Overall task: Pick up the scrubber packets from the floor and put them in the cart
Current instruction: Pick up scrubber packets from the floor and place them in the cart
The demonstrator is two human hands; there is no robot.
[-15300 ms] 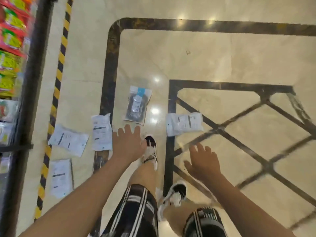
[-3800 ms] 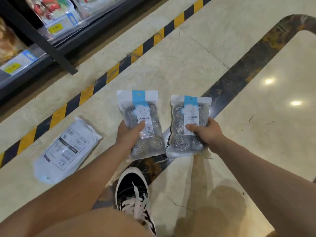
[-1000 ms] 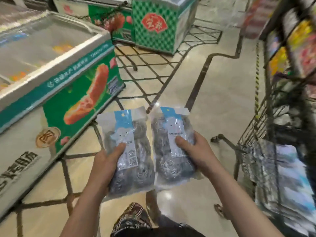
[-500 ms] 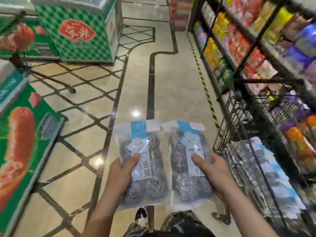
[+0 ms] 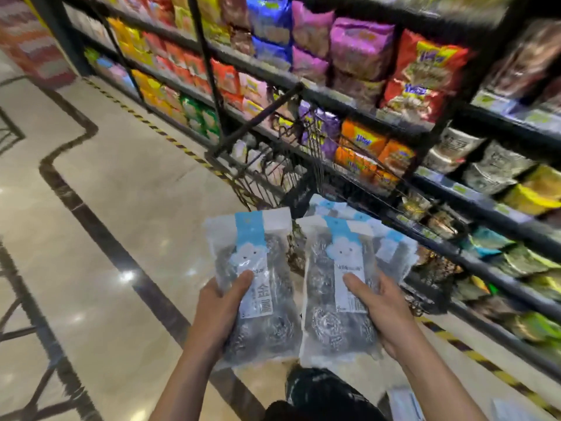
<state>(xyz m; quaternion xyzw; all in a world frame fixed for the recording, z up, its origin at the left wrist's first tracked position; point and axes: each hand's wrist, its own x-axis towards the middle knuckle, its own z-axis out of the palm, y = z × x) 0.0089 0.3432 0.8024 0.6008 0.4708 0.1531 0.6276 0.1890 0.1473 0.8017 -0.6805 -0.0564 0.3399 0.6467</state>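
I hold two clear scrubber packets with blue headers and steel wool inside, side by side in front of me. My left hand (image 5: 220,308) grips the left packet (image 5: 258,287), thumb across its label. My right hand (image 5: 381,308) grips the right packet (image 5: 337,287) the same way. Just beyond them stands the black wire cart (image 5: 267,174), with several scrubber packets (image 5: 391,247) lying inside it. Two white packets (image 5: 403,404) lie on the floor at the lower right, partly cut off.
Black shelves (image 5: 394,117) packed with colourful snack bags run along the right, close behind the cart. A yellow-black stripe (image 5: 449,338) marks the floor along their base. Polished beige floor with dark inlay lines (image 5: 100,232) spreads to the left.
My view has swung right, so the freezers are gone from sight and the cart and shelves sit straight ahead. Both packets stay in my hands, now closer to the cart.
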